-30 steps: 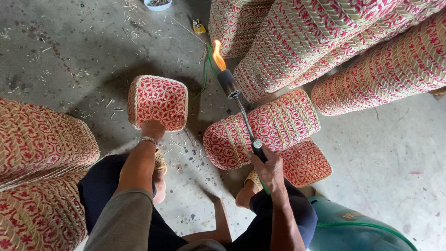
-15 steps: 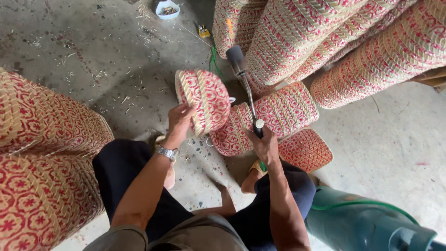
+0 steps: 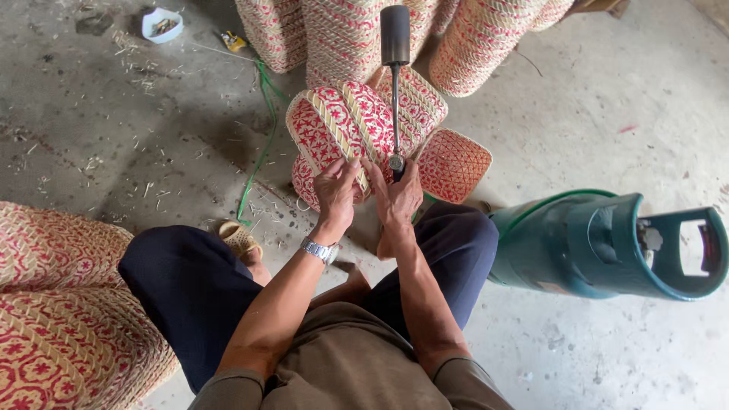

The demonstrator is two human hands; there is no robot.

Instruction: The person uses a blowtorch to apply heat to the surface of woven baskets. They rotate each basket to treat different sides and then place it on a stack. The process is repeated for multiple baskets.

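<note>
The right hand (image 3: 396, 199) is closed around the handle of a gas torch (image 3: 395, 83), whose thin metal stem runs straight away from the fist to a dark cylindrical burner head at the far end. Just to the left of that grip, the left hand (image 3: 336, 191) clasps the near edge of a woven red-and-straw basket (image 3: 342, 125), fingers curled over its rim and thumb beside the torch handle, so the two hands nearly touch. The basket lies tilted under the torch stem, resting against a second basket (image 3: 453, 163) of the same weave just to the right of the grip. Beyond the burner head stand tall stacks of baskets (image 3: 342, 34). Further right of the hands a green gas cylinder (image 3: 607, 247) lies on its side. Far to the left and nearer the person is another pile of woven baskets (image 3: 61, 304). The floor (image 3: 114, 137) is bare grey concrete, scattered with straw scraps; a green strip (image 3: 262, 129) trails across it, and a small white dish (image 3: 162, 24) sits well away at the far left. Both forearms reach forward from the body between the bent knees in dark trousers, the left wrist wearing a metal watch (image 3: 319, 250), and a sandal (image 3: 237, 237) shows beside the left knee.
</note>
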